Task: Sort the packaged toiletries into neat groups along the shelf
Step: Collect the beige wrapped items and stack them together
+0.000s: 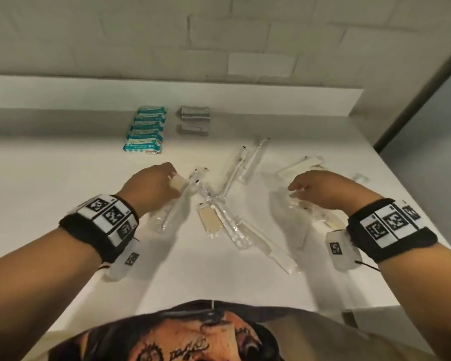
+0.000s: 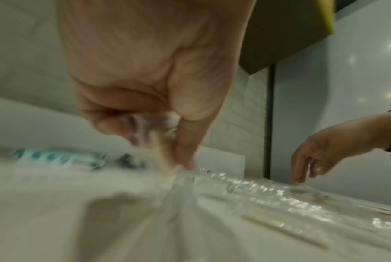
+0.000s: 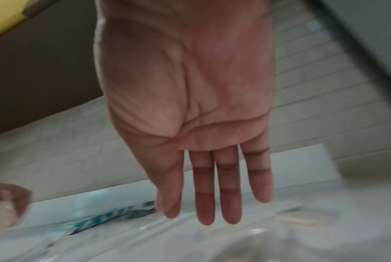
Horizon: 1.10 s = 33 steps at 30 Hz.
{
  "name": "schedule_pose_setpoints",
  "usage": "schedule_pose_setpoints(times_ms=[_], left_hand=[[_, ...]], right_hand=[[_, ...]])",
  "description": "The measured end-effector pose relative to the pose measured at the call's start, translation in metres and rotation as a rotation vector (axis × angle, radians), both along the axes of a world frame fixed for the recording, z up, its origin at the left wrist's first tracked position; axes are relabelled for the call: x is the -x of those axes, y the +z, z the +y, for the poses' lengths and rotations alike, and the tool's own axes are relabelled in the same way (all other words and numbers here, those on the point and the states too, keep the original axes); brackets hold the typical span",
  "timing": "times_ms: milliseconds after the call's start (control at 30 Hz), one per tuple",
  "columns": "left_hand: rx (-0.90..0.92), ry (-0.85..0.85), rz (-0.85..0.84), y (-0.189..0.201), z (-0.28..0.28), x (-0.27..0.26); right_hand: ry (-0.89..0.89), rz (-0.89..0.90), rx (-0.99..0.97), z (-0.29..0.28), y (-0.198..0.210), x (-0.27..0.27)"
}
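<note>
Several clear-wrapped toiletry packets [image 1: 227, 217] lie scattered across the white shelf [image 1: 63, 165]. My left hand [image 1: 154, 186] grips a clear packet with a cream-coloured pad [image 1: 179, 183] inside; in the left wrist view the fingers curl round the crinkled wrapper [image 2: 151, 127]. My right hand [image 1: 320, 188] hovers just above more packets [image 1: 305, 204] on the right, its fingers [image 3: 212, 186] straight and empty. A row of teal-and-white packets [image 1: 146, 130] and a stack of grey packets [image 1: 194, 118] sit grouped at the back.
A raised white ledge [image 1: 167, 92] and tiled wall [image 1: 167, 35] bound the shelf behind. The shelf's right edge [image 1: 401, 178] runs diagonally beside a grey panel [image 1: 440, 113]. Long wrapped toothbrush-like packets [image 1: 248, 162] lie mid-shelf.
</note>
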<state>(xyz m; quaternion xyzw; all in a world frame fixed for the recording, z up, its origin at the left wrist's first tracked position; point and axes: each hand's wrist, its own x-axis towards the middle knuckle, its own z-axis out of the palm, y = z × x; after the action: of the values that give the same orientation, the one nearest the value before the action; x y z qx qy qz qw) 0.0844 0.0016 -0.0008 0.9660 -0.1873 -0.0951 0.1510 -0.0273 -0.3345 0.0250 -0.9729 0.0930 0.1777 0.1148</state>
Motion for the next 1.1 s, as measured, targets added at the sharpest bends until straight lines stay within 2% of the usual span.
schedule_pose_setpoints(times_ms=[33,133,200,333,400,500,633,733,833,967,1033,1100], left_hand=[[-0.016,-0.104,-0.006,0.004,-0.001,0.006],[-0.175,-0.42,0.126,0.005,-0.021,0.034],[-0.231,-0.5,0.159,-0.002,-0.035,0.048],[-0.212,-0.394,0.103,-0.016,-0.049,0.057],[-0.268,-0.342,0.091,-0.023,-0.055,0.06],[-0.302,-0.284,0.107,-0.025,-0.069,0.067],[-0.411,-0.187,0.215,-0.013,-0.077,0.07],[-0.463,-0.197,0.263,-0.002,-0.082,0.072],[-0.326,-0.156,0.281,0.022,-0.098,0.076],[-0.135,-0.133,0.231,0.05,-0.141,0.072],[-0.138,-0.149,0.191,0.051,-0.171,0.069],[-0.169,-0.169,0.172,0.044,-0.204,0.066]], right_hand=[[-0.015,-0.033,-0.003,-0.007,0.0,0.002],[-0.057,-0.019,0.047,-0.036,-0.007,0.009],[-0.029,0.058,0.121,-0.05,-0.013,0.014],[0.043,0.19,0.108,-0.053,-0.027,0.032],[0.035,0.134,0.063,-0.055,-0.03,0.042],[-0.064,0.025,0.129,-0.059,-0.024,0.055],[-0.05,0.163,0.19,-0.059,-0.026,0.069],[0.008,0.133,0.089,-0.062,-0.03,0.071],[0.022,0.141,-0.085,-0.07,-0.026,0.069],[0.021,0.026,-0.19,-0.082,-0.022,0.067],[-0.049,-0.03,-0.179,-0.093,-0.019,0.066],[-0.123,-0.126,-0.042,-0.103,-0.018,0.067]])
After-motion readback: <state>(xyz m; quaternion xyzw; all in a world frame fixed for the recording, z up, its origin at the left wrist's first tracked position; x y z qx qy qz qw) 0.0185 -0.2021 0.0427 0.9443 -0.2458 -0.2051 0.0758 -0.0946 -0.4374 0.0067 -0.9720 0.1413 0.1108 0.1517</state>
